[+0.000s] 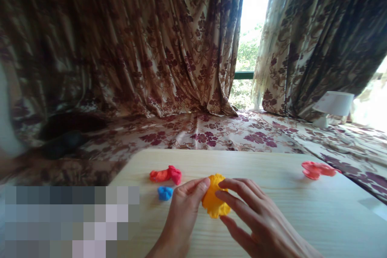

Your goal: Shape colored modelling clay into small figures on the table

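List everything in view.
Wooden rectangular table: one, beige, front
Flat ragged doughy piece: one, yellow, held centrally
Lumpy doughy mass: one, red, table's left
Small doughy lump: one, blue, nearer than red
Curled doughy piece: one, coral, table's right
Floral fabric curtains: several, beige and maroon, behind
Flat floral cloth: one, same colours, beyond table
Shaded lamp: one, white, right
Window gap: one, bright, between curtains
Blurred shapes: unclear, dark, left
Left hand, right hand: one each, front

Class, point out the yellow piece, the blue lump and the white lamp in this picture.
Yellow piece (212, 199): head view, middle of its broad face.
Blue lump (165, 193): head view, middle of its visible surface.
White lamp (335, 103): head view, its shade.
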The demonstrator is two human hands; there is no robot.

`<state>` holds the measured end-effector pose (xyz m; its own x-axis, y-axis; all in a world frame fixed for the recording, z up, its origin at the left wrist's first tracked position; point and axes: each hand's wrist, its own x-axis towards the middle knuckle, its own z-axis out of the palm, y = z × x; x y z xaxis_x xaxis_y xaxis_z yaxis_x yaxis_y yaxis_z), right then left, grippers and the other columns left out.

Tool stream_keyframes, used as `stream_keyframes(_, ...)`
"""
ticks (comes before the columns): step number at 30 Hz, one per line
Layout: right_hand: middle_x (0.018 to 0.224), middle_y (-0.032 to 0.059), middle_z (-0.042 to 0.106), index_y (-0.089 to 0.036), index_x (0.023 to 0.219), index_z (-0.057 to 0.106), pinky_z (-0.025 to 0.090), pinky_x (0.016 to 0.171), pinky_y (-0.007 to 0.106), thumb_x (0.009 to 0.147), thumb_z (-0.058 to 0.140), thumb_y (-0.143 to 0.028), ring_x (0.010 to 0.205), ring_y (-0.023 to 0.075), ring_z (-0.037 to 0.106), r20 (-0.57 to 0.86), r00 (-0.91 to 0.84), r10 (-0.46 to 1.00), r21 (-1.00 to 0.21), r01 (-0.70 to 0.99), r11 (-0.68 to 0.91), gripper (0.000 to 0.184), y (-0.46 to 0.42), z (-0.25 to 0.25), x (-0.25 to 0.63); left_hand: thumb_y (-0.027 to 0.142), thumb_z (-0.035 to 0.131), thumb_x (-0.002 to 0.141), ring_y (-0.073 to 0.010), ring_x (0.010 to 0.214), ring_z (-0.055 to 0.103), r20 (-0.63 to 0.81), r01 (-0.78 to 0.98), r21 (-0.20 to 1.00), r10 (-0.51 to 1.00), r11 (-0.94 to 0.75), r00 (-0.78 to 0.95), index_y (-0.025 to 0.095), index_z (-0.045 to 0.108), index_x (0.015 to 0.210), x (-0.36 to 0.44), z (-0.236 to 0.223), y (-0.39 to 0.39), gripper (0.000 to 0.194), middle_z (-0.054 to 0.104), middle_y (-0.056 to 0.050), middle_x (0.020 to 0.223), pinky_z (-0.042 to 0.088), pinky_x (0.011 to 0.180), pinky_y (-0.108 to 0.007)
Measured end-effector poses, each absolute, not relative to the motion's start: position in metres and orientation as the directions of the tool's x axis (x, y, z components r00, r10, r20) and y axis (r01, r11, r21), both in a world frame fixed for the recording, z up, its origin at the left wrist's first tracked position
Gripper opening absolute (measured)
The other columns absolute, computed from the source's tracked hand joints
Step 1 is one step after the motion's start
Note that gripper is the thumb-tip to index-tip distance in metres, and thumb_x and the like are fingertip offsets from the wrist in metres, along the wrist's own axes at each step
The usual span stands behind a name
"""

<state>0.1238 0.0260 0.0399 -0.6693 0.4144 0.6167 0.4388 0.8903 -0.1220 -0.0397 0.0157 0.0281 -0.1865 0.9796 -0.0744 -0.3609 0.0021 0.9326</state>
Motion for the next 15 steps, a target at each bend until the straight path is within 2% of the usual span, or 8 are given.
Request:
stream_keyframes(3,0.107,0.0125,0.058,-0.016,0.117,0.051,0.054,0.075,0.037,0.085,0.059,-0.025,0.092,0.0233,0.058,0.702,-0.560,0.440,-0.131,0.505,0.853,0.034,0.0291,0.0357,0.1241,0.031,0.075,0.063,-0.0194,0.079,0.064,-0.107,-0.484,0.875,0.972,-0.008,-0.210,0.016,0.076,0.076,-0.0356,0.0285,0.0155,0.020,0.075,-0.006,0.075,0.047,0.078,-0.028)
stream_keyframes(8,0.097,0.0097,0.062,-0.018,0.110,0.053,0.055,0.068,0.033,0.090,0.051,-0.023,0.082,0.0206,0.061,0.705,-0.527,0.475,-0.159,0.535,0.830,0.021,0.0342,0.0302,0.1233,0.031,0.079,0.059,-0.0156,0.072,0.062,-0.145,-0.574,0.818,0.979,0.036,-0.146,0.018,0.075,0.067,-0.0323,0.0273,0.0150,0.015,0.073,-0.003,0.069,0.047,0.069,-0.023)
stream_keyframes(12,0.100,0.0097,0.060,-0.019,0.112,0.051,0.055,0.071,0.033,0.091,0.049,-0.019,0.086,0.0208,0.060,0.692,-0.531,0.489,-0.180,0.529,0.829,0.021,0.0347,0.0292,0.1250,0.042,0.065,0.075,-0.0141,0.070,0.058,-0.030,-0.409,0.912,0.991,-0.025,-0.127,0.016,0.073,0.069,-0.0366,0.0236,0.0159,0.027,0.069,-0.002,0.066,0.045,0.069,-0.023)
stream_keyframes(15,0.100,0.0089,0.059,-0.020,0.107,0.052,0.054,0.071,0.033,0.091,0.048,-0.017,0.086,0.0204,0.059,0.663,-0.550,0.508,-0.213,0.512,0.832,0.017,0.0349,0.0292,0.1261,0.040,0.063,0.077,-0.0149,0.072,0.057,0.023,-0.281,0.958,0.989,-0.065,-0.149,0.016,0.074,0.076,-0.0389,0.0234,0.0159,0.026,0.069,-0.002,0.069,0.045,0.071,-0.023)
